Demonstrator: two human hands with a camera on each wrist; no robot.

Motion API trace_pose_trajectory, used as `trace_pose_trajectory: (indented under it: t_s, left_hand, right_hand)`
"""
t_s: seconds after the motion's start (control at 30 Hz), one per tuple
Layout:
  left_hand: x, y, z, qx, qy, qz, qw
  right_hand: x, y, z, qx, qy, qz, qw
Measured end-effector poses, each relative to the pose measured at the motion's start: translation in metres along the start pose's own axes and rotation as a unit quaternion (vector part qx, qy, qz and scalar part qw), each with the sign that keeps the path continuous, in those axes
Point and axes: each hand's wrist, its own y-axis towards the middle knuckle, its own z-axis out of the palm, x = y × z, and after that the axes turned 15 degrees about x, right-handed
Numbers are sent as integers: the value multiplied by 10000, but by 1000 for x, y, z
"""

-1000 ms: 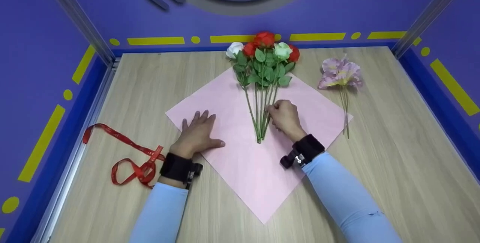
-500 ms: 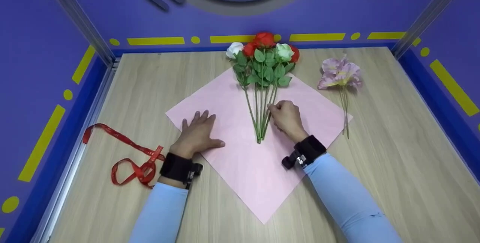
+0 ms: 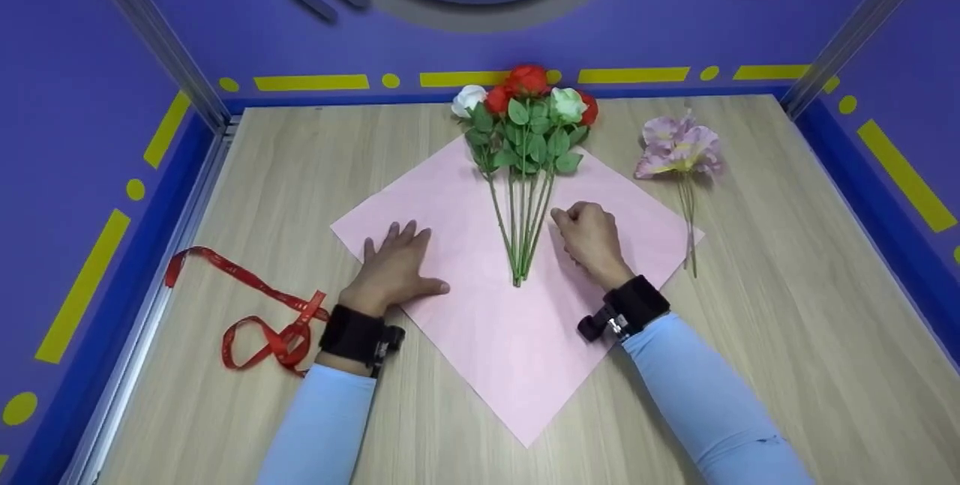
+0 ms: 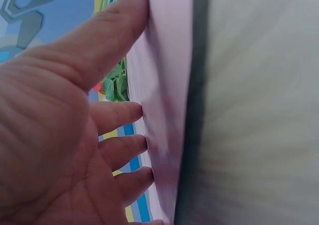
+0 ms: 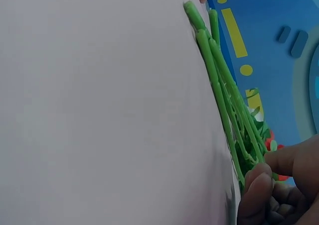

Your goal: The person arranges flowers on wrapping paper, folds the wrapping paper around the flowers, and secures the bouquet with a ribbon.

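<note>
On a pink sheet of wrapping paper (image 3: pixel 480 350) lies a bunch of artificial roses (image 3: pixel 527 121), red, white and pale green. Their bare green stems (image 5: pixel 224 90) converge toward the middle of the paper. My left hand (image 3: pixel 394 267) rests on the paper's left part, fingers spread and thumb out; the left wrist view shows its fingertips touching the sheet. Just right of the stems is my right hand (image 3: pixel 589 241), its fingers curled. A small gap parts it from the stems in the head view, and nothing shows in its grasp.
A tangled red ribbon (image 3: pixel 289 342) lies on the wooden table (image 3: pixel 810 305) at the left. Pale purple flowers (image 3: pixel 681 148) on thin stems lie at the right, their ends over the paper's right corner. Blue-purple panels (image 3: pixel 315 35) enclose the back and sides.
My right hand has let go of a stem and drawn back slightly to the right. The pale green rose has shifted a little to the right. My left hand has stayed put.
</note>
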Motion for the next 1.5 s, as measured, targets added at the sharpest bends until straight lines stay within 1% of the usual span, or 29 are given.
trace_pose_trajectory:
  t_s: [0.07,0.17,0.3,0.4,0.63,1.0,1.1,1.23,1.4,1.5]
  left_hand:
    - [0,0,0,7,1,-5,10000]
    - [0,0,0,11,28,-6,10000]
    - [-1,0,0,16,48,-2,10000]
    - [-1,1,0,26,10,-8,10000]
    - [-2,0,-1,5,-8,-15,10000]
    - [-2,-1,0,47,-4,-83,10000]
    - [-2,-2,0,49,-2,-91,9999]
    - [-1,-2,0,52,1,-91,9999]
    - [-1,-1,0,81,-34,-73,9999]
    - [0,-1,0,86,-43,-70,9999]
  right_hand:
    - [-2,-1,-3,-90,-120,-53,9999]
    - [-6,-3,-9,-345,-464,-196,9981]
    - [-12,-8,-20,-659,-1006,-322,9922]
    - [-19,-13,-31,-757,-1229,-332,9890]
    - [-42,-27,-61,-1065,-1552,-287,9817]
    - [-75,-48,-107,-1320,-1860,4,9736]
    - [-84,-51,-117,-1300,-1963,248,9716]
    - [-93,-54,-126,-1135,-2035,536,9710]
    - [-99,-56,-129,-838,-1989,498,9752]
    - [-100,-56,-129,-767,-1982,530,9757]
